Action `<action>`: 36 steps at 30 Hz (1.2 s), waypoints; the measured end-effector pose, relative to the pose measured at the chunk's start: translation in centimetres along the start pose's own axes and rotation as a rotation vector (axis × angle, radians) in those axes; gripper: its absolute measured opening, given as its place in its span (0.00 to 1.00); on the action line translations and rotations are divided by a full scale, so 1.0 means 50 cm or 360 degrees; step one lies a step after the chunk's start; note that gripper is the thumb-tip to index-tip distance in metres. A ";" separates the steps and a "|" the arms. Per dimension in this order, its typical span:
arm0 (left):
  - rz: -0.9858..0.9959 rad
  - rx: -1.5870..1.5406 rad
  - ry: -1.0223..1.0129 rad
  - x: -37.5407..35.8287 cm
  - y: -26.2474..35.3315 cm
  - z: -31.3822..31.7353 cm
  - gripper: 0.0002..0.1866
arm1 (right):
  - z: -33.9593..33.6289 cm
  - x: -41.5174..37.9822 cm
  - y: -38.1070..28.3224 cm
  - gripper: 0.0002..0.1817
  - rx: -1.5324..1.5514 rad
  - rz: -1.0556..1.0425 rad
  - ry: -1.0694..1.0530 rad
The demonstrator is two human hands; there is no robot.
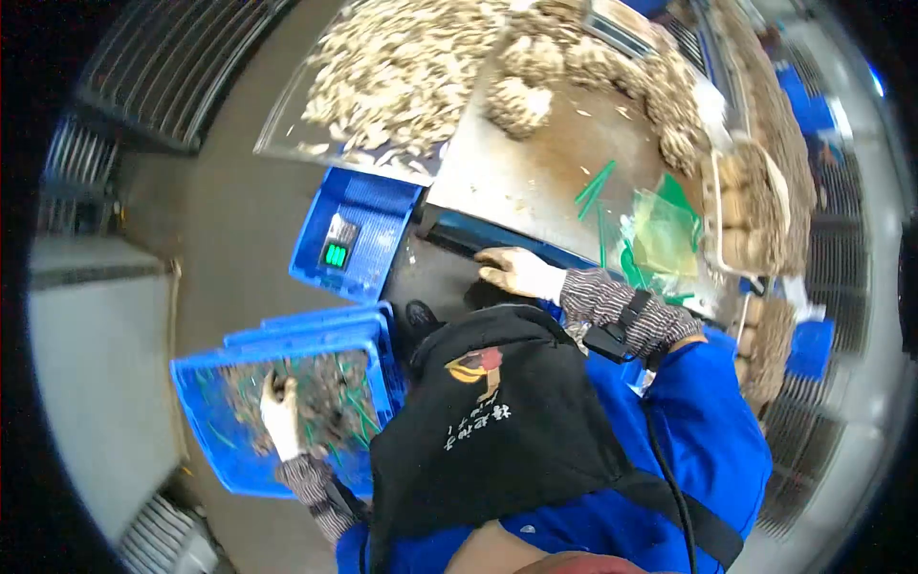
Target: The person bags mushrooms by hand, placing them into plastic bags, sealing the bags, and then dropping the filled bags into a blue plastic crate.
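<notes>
My left hand (280,411), in a white glove with dark fingertips, is over the blue crate (215,469) at the lower left, at the grey-brown clumps and green strips (335,397) inside it. Its fingers point up and are partly curled; whether they hold anything is too small to tell. My right hand (519,274), also in a white glove, is beside the front edge of the metal table (555,206), fingers apart and nothing between them. Striped sleeves cover both forearms.
A blue basket (311,239) holds a small device with a green display (336,253). Pale mushroom pieces (402,72) fill a clear-edged tray behind it. Mushroom clumps (521,105), green strips (595,189) and a yellowish sheet (665,234) lie on the table. Metal racks (172,67) stand upper left.
</notes>
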State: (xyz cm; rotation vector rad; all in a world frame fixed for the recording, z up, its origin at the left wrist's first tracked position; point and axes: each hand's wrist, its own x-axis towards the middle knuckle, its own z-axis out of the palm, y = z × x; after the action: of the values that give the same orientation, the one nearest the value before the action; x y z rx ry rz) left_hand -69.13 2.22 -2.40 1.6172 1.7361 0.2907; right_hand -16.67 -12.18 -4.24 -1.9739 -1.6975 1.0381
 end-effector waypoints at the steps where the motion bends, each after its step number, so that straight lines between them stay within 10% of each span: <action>1: -0.0095 -0.0178 0.0113 -0.014 0.050 -0.020 0.29 | -0.021 -0.059 0.050 0.24 0.0399 0.0296 0.0114; 4: 0.0330 -0.0638 0.0521 0.066 0.218 0.069 0.23 | -0.045 -0.165 0.179 0.18 0.0733 0.0766 0.0541; 7: 0.0504 -0.0455 0.0101 0.168 0.383 0.245 0.22 | -0.057 -0.268 0.258 0.17 0.0628 0.1035 0.1258; 10: 0.1112 -0.0223 -0.0282 0.174 0.575 0.469 0.22 | -0.102 -0.391 0.335 0.35 -0.0323 0.0859 0.1718; 14: 0.1006 0.0120 -0.0829 0.099 0.793 0.669 0.22 | -0.150 -0.521 0.409 0.53 -0.0810 0.0916 0.1470; 18: 0.1059 0.0393 -0.1034 -0.061 1.002 0.741 0.28 | -0.156 -0.574 0.506 0.42 -0.0901 0.1085 0.1131; 21: 0.1946 0.0657 -0.1141 -0.012 0.954 0.914 0.27 | -0.147 -0.570 0.578 0.17 -0.0748 0.0841 0.1758; 24: 0.2606 0.0764 -0.1302 -0.048 0.977 1.015 0.29 | -0.207 -0.558 0.599 0.17 -0.0568 0.0924 0.2070; 27: 0.2567 0.0868 -0.1451 -0.099 1.012 1.081 0.32 | -0.275 -0.565 0.594 0.18 -0.0046 0.0827 0.2346; 30: 0.0945 -0.0349 -0.2661 -0.113 1.027 1.154 0.53 | -0.360 -0.565 0.513 0.19 0.0081 0.0626 0.2484; 33: -0.0353 -0.1466 -0.3278 -0.154 1.052 1.126 0.46 | -0.374 -0.489 0.429 0.27 -0.0702 0.0749 0.1557; 36: 0.0537 -0.0652 -0.2585 -0.129 1.066 1.090 0.34 | -0.275 -0.389 0.427 0.34 -0.0620 0.0349 0.1134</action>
State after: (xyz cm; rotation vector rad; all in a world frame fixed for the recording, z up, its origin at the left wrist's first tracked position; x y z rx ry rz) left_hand 6.16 -10.93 -5.82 1.1249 0.1418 -0.4259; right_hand 7.70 -32.84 -3.30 -2.4037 -1.3537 -0.0047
